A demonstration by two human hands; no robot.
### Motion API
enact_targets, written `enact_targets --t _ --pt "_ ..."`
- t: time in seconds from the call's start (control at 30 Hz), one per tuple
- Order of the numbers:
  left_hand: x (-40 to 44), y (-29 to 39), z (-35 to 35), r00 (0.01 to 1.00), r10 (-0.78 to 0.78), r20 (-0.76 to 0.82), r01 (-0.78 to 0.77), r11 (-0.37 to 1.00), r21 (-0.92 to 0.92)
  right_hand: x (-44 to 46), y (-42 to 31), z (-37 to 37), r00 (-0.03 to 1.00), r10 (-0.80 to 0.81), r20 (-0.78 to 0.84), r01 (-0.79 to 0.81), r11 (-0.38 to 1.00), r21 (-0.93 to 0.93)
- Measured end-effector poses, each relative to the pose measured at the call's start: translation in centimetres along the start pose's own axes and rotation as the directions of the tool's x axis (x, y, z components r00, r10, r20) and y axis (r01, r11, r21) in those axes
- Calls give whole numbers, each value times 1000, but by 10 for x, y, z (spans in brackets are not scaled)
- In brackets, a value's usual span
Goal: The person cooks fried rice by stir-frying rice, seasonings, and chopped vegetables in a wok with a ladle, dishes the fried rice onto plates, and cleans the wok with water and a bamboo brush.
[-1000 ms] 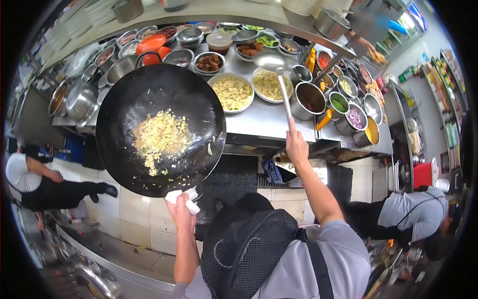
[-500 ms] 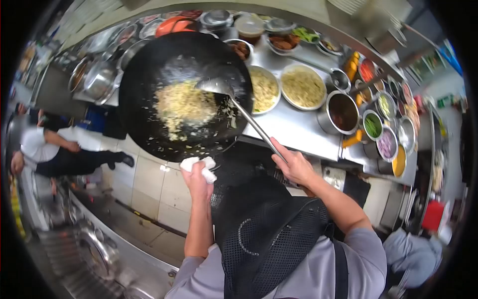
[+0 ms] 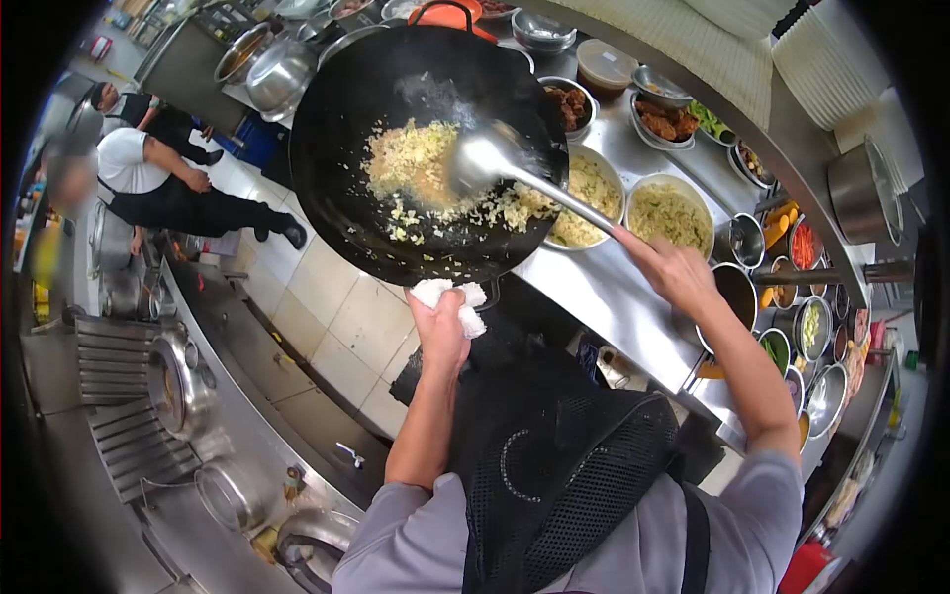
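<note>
Black wok (image 3: 332, 193), steel counter (image 3: 596, 295), tiled floor (image 3: 361, 307)

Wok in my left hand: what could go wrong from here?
Some grainy food lies near the right rim of the wok; a hard push with the ladle could spill it towards the plated food.
The left hand grips through a bunched white cloth; if that slips, the wok might tip.
</note>
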State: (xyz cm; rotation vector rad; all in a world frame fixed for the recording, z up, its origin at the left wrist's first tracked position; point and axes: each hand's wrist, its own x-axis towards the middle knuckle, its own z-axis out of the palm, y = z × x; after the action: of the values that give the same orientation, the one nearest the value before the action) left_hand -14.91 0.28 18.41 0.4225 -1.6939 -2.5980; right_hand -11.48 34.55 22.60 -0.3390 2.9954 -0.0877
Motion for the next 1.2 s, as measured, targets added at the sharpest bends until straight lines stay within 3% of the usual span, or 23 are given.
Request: enact_targets --t 0.07,0.17,0.23,0.33,0.5,0.6,0.67,0.73,0.83,0.87,1.0,1.1,1.2 --pt "-8 -2 7 997 69 -32 -68 997 24 55 -18 5 949 -126 -288 171 976 137" --pt "-15 3 11 995 88 -38 -87 996 35 81 -20 15 917 -161 -364 219 968 125" --pt "-15 4 13 991 116 -60 -115 993 9 44 4 17 955 -138 -264 166 982 87" --pt "-7 5 14 986 152 -63 -151 988 21 -26 52 19 993 -89 -83 78 988 -133" --pt "8 -13 8 964 252 -80 -247 967 61 -75 80 -13 996 -20 -82 10 992 -127" --pt "8 -11 12 957 272 -100 -262 960 101 -38 55 -19 988 -33 -151 24 998 -64" --pt "0 -7 15 958 259 -122 -245 962 121 18 25 -13 946 -78 -316 95 995 38" --pt "-7 -4 15 962 248 -115 -235 965 117 72 0 -2 924 -66 -377 135 978 159" --pt "-12 2 14 970 229 -86 -220 971 97 101 -16 13 897 -135 -421 234 953 193" --pt "-13 3 14 974 212 -75 -205 975 86 91 -11 13 898 -134 -419 232 953 193" --pt "-11 11 12 983 169 -72 -167 985 31 -6 40 9 997 -44 -71 43 999 -13" --pt "-4 3 0 983 172 -63 -169 984 55 -41 55 -5 996 -30 -90 31 999 15" --pt "-4 6 1 988 152 -40 -151 988 35 -6 0 -7 978 -85 -193 125 971 205"
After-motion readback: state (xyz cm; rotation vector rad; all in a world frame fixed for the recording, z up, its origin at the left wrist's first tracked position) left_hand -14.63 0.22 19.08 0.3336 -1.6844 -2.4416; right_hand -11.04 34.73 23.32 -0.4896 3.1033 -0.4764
